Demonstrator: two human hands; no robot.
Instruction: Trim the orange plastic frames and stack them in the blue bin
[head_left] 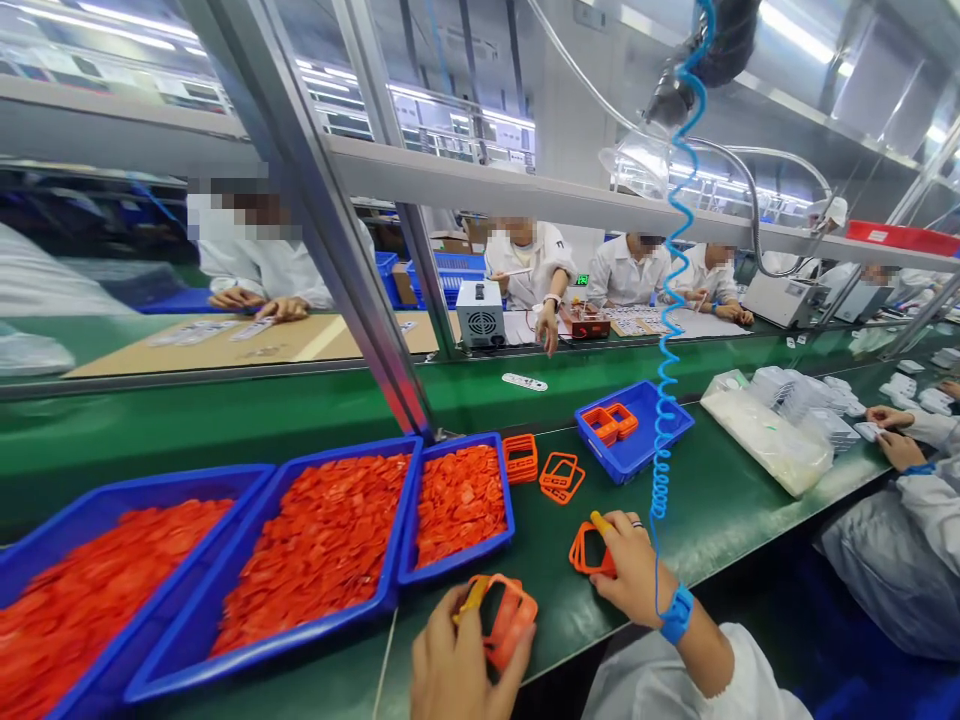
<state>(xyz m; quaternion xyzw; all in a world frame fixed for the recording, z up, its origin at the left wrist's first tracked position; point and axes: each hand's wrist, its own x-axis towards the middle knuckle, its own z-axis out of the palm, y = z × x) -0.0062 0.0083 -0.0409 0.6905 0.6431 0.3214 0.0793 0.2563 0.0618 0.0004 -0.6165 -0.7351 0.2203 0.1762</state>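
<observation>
My left hand [465, 655] is closed around an orange plastic part [510, 625] at the bottom centre, with a yellow cover on one finger. To its right, my right hand [628, 565] has its fingers on orange frames [581, 550] at the green bench top; a yellow cover and a blue wristband show on that side. Beyond the hands lie a few loose orange frames [561, 478] beside a stack of orange frames [520, 458]. Small orange pieces [461, 500] fill a blue tray [510, 520] left of them.
Two larger blue trays [161, 690] of orange pieces stand at left. A blue basket [637, 462] holds orange frames behind my right hand. A coiled blue hose [664, 400] hangs beside it. White bags and a co-worker's hands [896, 440] are at right; co-workers sit across.
</observation>
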